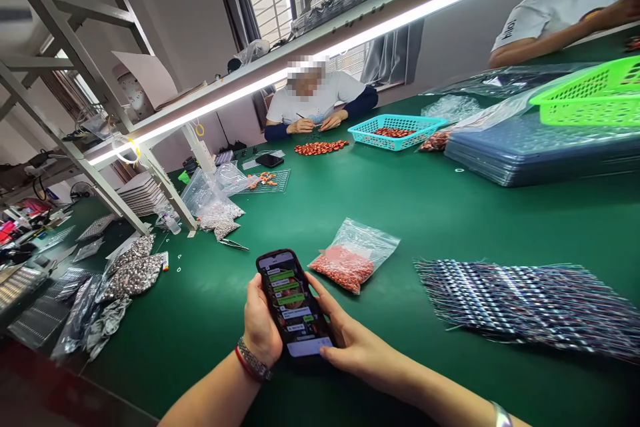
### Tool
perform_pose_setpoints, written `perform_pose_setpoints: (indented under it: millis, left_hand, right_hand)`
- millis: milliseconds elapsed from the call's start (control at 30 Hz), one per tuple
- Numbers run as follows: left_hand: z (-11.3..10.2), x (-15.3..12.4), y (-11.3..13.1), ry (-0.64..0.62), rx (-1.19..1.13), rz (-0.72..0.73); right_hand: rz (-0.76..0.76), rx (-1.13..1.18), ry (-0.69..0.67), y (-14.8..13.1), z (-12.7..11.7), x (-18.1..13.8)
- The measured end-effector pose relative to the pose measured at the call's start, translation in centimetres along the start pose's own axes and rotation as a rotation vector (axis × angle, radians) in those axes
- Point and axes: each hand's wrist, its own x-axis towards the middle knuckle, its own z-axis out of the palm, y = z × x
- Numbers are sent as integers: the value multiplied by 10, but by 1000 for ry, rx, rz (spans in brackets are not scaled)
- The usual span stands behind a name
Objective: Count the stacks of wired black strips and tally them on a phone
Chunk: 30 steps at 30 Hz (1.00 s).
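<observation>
A smartphone (pixel 294 303) with a lit chat screen is held upright between both hands above the green table. My left hand (pixel 263 323) wraps the phone's left edge, a watch and a red band on its wrist. Along the opposite edge, my right hand (pixel 345 333) grips the phone, its thumb at the bottom of the screen. Just beyond the phone lies a clear zip bag (pixel 350 263) of small orange-red parts. Right of my right hand, a spread of thin dark wires (pixel 525 303) rests on the table. Tweezers (pixel 233 244) lie beyond the phone, to the left.
A co-worker (pixel 320 103) sits across the green table (pixel 310 203) near a blue basket (pixel 397 132) and a heap of red parts (pixel 320 147). A green basket (pixel 590 97) tops stacked plastic trays (pixel 545 153). Bags of metallic parts (pixel 133 270) lie left, near a metal shelf post (pixel 167 183).
</observation>
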Motion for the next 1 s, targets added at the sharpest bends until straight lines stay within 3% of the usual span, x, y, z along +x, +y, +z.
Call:
perform_pose_setpoints:
  millis: [200, 367, 633, 1000]
  left_hand:
    - [1, -1, 1, 9, -2, 12]
    - [-1, -1, 1, -63, -12, -62]
    - [0, -1, 3, 11, 1, -70]
    - [2, -3, 4, -1, -15, -93]
  right_hand:
    - [7, 7, 20, 0, 1, 1]
    - [9, -9, 26, -2, 2, 1]
    - [-15, -36, 10, 1, -1, 0]
    - [-3, -28, 22, 2, 0, 0]
